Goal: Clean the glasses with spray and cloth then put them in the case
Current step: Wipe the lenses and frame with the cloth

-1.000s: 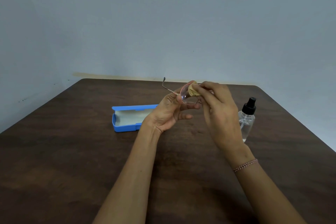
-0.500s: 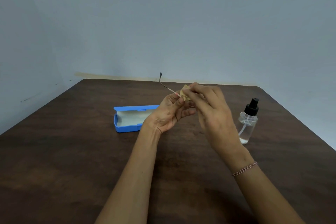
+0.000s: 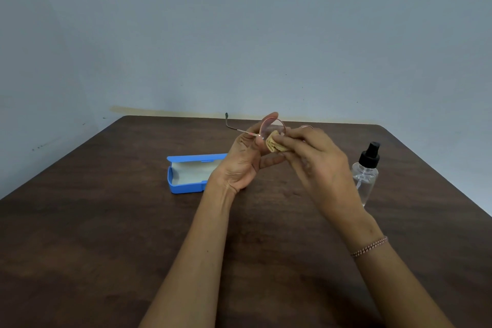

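My left hand [image 3: 246, 160] pinches thin pink-rimmed glasses [image 3: 271, 125] by the frame, held above the table's middle; one temple arm sticks out to the left. My right hand [image 3: 316, 165] pinches a folded tan cloth [image 3: 273, 142] against the round lens. An open blue case [image 3: 190, 174] with a pale lining lies on the table left of my hands. A clear spray bottle [image 3: 366, 176] with a black pump top stands upright to the right, partly behind my right hand.
A dark brown wooden table [image 3: 106, 234] fills the lower view. Its far edge meets a grey-blue wall, and its right edge runs down close behind the bottle.
The glasses turned in my left hand, so the round lens now faces me again. My right hand slid the cloth down across that lens. Case and bottle stayed put.
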Demonstrator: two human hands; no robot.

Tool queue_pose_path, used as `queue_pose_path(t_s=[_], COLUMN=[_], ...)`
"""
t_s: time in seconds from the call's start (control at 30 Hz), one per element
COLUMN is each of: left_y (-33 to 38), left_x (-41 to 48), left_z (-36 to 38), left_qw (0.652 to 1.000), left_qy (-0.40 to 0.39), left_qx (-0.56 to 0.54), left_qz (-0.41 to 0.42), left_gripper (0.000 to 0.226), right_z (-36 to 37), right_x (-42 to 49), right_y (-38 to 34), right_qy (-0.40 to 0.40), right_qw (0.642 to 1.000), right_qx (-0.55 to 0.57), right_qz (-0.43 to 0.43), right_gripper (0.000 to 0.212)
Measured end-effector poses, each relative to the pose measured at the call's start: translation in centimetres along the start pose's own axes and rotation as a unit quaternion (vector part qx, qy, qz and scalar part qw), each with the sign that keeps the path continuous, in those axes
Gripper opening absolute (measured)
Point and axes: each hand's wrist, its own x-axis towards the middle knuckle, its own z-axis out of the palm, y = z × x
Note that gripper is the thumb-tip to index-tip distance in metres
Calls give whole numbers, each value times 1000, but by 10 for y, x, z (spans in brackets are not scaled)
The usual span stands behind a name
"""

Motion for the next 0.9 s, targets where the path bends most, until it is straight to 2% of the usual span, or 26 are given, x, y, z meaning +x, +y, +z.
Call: queue_pose_path(t_s=[0.17, 0.33, 0.4, 0.57, 0.63, 0.77, 0.9], left_y=[-5, -2, 0, -5, -6, -3, -3], left_x=[2, 0, -1, 2, 2, 1, 1], left_z=[6, 2, 1, 7, 7, 5, 6], left_qw=[999, 1000, 1000, 1000, 1000, 1000, 1000], left_qy=[-7, 12, 19, 6, 4, 9, 10], left_qx=[20, -5, -19, 5, 2, -20, -21], left_qz=[-27, 2, 9, -12, -15, 4, 3], left_gripper=[63, 62, 70, 62, 62, 57, 58], right_z=[3, 4, 3, 2, 4, 6, 3], right_x=[0, 1, 1, 0, 0, 0, -1], right_y=[-3, -4, -1, 1, -2, -4, 7], right_qy=[49, 12, 10, 57, 62, 22, 29], right_qw=[998, 1000, 1000, 996, 997, 1000, 999], right_qx=[-31, 2, -11, -41, -27, 20, -10], right_qz=[31, -12, 0, 57, 45, -3, 29], right_gripper=[30, 28, 28, 30, 29, 27, 28])
